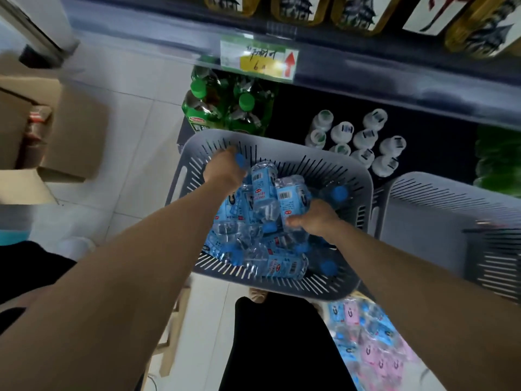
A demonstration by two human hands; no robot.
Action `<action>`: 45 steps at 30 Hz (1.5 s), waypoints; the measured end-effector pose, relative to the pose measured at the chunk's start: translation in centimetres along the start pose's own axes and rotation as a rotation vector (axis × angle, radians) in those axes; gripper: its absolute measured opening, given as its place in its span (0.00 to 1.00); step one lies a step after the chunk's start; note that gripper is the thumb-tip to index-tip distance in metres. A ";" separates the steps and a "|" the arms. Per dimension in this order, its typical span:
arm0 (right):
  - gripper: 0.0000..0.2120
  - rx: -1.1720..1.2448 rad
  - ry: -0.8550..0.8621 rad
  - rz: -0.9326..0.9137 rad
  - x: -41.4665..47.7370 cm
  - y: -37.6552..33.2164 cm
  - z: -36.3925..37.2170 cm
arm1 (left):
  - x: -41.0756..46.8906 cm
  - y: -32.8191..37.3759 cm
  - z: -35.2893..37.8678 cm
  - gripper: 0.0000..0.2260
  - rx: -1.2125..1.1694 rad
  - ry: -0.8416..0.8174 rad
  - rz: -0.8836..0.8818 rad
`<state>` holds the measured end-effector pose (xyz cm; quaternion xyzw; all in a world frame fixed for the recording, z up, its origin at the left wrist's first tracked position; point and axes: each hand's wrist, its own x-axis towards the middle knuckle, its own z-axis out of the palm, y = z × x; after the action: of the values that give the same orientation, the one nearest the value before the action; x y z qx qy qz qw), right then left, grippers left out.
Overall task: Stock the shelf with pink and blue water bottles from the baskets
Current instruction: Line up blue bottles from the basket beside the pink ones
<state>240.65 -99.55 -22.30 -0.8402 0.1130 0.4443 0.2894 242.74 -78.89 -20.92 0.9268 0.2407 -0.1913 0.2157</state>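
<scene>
Two hands reach into the grey basket (282,290) before the low shelf (296,108): left hand (225,172) pinches a blue-capped bottle (240,160), right hand (317,218) grips a labelled bottle (289,197). Slick bottles (270,263) heaped around might drag up and tumble out.

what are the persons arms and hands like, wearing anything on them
The left forearm and right forearm are bare, no sleeves in view. The left hand and right hand are ungloved; no watch, bracelet or ring shows, though the picture is blurred.
</scene>
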 end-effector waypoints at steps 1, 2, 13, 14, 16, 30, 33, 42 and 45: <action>0.24 0.019 -0.004 0.002 -0.1 -0.1 -0.1 | 0.1 0.0 0.0 0.16 0.017 0.010 0.004; 0.24 0.043 -0.010 0.002 -0.1 -0.1 -0.2 | 0.2 0.0 -0.1 0.15 0.023 0.015 0.010; 0.24 0.191 0.030 -0.040 -5.3 -3.7 -3.9 | -5.0 1.5 -7.8 0.14 -0.156 0.124 0.171; 0.22 0.195 0.036 -0.052 -6.3 -4.2 -4.4 | -5.9 1.8 -9.0 0.13 -0.163 0.123 0.165; 0.20 0.168 0.038 -0.078 -8.9 -5.4 -5.7 | -7.9 2.5 -11.4 0.13 -0.176 0.125 0.170; 0.29 -0.568 0.113 -0.428 -31.9 -14.9 -18.2 | -23.7 10.8 -30.9 0.13 0.007 0.227 0.337; 0.27 -0.710 0.229 -0.459 -36.2 -16.6 -20.5 | -25.9 12.7 -34.5 0.11 -0.030 0.284 0.357; 0.23 -0.553 0.532 -0.548 -46.7 -20.6 -28.4 | -30.2 18.2 -43.6 0.12 -0.221 0.449 0.560; 0.23 -0.454 0.622 -0.520 -48.5 -21.3 -30.7 | -30.3 20.5 -45.5 0.13 -0.298 0.493 0.630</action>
<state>242.97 -103.61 38.74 -0.9761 -0.1203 0.0976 0.1523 240.36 -83.74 37.21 0.9318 0.0150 0.1481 0.3311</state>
